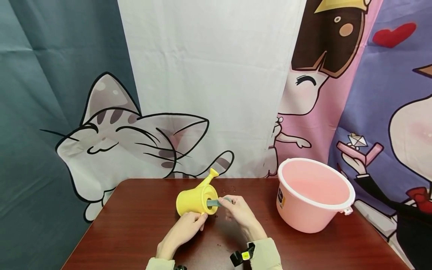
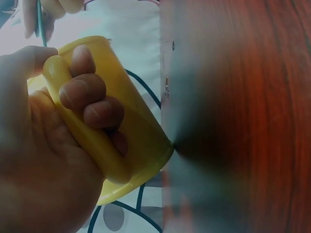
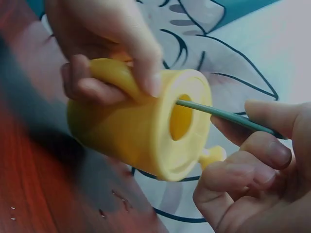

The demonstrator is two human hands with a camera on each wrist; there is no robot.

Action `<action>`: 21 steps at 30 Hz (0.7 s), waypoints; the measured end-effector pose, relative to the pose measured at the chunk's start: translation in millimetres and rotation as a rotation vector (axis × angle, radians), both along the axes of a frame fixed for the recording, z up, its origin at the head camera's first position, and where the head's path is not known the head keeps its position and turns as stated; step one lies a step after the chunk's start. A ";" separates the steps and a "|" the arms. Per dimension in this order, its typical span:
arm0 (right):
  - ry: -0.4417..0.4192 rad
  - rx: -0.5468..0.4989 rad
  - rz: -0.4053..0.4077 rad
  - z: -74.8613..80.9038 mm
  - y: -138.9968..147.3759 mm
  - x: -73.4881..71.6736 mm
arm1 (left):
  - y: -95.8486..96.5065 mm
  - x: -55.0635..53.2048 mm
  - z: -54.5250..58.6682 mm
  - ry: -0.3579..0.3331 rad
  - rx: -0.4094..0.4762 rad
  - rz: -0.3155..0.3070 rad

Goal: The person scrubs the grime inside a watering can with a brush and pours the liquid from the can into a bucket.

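A person's left hand (image 1: 183,228) curls its fingers (image 2: 82,92) around the handle of a small yellow watering can (image 1: 196,199), holding it tipped on its side above the near middle of a dark wooden table (image 1: 135,221), its spout (image 1: 210,177) pointing to the far side. The right hand (image 1: 237,212) pinches a thin grey-green stick (image 3: 223,115) between thumb and fingertips, the stick's far end poked into the round filling hole in the can's top; what sort of tool it is cannot be told. The can looks like light, stiff moulded plastic with a smooth, somewhat slippery skin, so the looped handle seems the surest place to take hold, as the left hand does, with the body free to turn. The stick appears slender and easily bent, best held close to the can. To the right stands a pink plastic bucket (image 1: 315,195) with a white rim, well apart from both hands. Cartoon-printed curtains (image 1: 141,135) hang behind the table's far edge.
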State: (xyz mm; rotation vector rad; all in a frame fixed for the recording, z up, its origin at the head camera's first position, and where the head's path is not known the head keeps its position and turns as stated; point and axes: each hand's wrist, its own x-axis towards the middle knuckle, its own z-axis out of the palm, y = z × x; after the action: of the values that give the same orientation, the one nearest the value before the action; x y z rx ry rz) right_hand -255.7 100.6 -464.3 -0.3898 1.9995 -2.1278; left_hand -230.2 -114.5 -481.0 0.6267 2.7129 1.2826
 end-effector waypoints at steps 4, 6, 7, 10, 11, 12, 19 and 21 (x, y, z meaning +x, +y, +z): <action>-0.036 -0.050 0.005 4.7 5.1 1.8 | 0.2 0.4 -0.6 -0.014 0.010 0.002; -0.044 -0.058 0.007 7.3 6.8 2.9 | 0.3 0.9 0.1 -0.015 0.013 0.001; -0.046 -0.060 0.008 8.7 7.5 3.5 | 0.4 1.1 0.7 -0.015 0.015 -0.001; -0.047 -0.063 0.006 11.1 8.5 4.7 | 0.6 1.7 2.3 -0.014 0.019 -0.003; -0.045 -0.057 0.003 11.4 8.2 4.9 | 0.7 1.8 2.6 -0.012 0.019 -0.004; -0.040 -0.053 0.000 11.7 7.5 5.1 | 0.8 1.9 2.9 -0.014 0.020 -0.004; 0.028 0.067 -0.009 9.1 -4.4 5.6 | 1.7 1.2 1.3 -0.001 0.004 -0.005; 0.040 0.089 -0.001 7.5 -8.5 5.3 | 1.9 0.9 0.7 0.003 -0.002 -0.008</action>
State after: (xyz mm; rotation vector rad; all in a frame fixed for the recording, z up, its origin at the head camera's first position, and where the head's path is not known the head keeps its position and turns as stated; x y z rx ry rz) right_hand -250.4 92.1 -456.7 -0.4201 2.1072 -2.0383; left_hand -229.2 -112.6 -480.3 0.6388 2.7111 1.2774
